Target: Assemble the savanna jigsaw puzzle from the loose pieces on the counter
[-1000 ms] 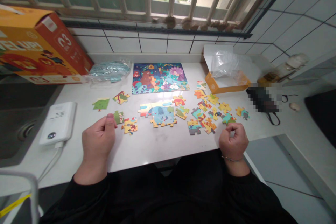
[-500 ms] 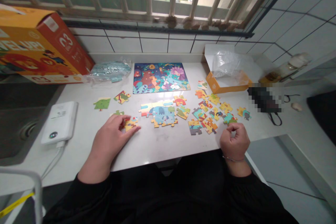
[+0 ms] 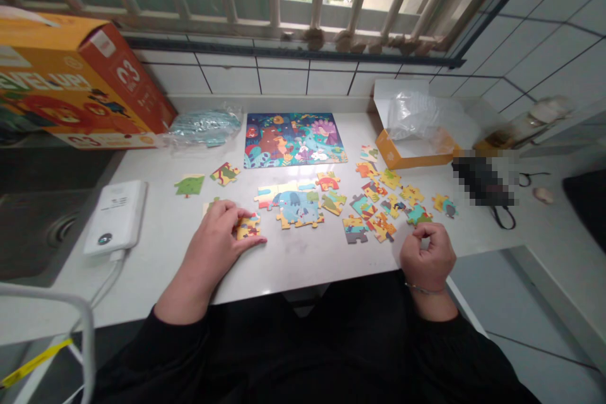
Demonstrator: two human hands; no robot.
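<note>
My left hand (image 3: 215, 241) lies on the white counter (image 3: 303, 259) with thumb and fingers closed round a yellow puzzle piece (image 3: 249, 227). Just right of that piece sits a joined cluster of blue and yellow pieces (image 3: 293, 205). A green piece (image 3: 211, 204) peeks out behind my left fingers. My right hand (image 3: 427, 252) rests near the counter's front edge as a loose fist, with nothing visible in it. Several loose pieces (image 3: 379, 202) lie just beyond it.
A picture sheet (image 3: 294, 139) lies at the back middle, beside a plastic bag (image 3: 203, 126). An orange box (image 3: 76, 95) stands at the back left, an open box lid with plastic (image 3: 411, 139) at the right. A white device (image 3: 117, 216) with a cable sits by the sink (image 3: 33, 227).
My left hand left the green piece, reached right to the yellow piece and slid it towards the joined cluster. My right hand stayed a fist in place.
</note>
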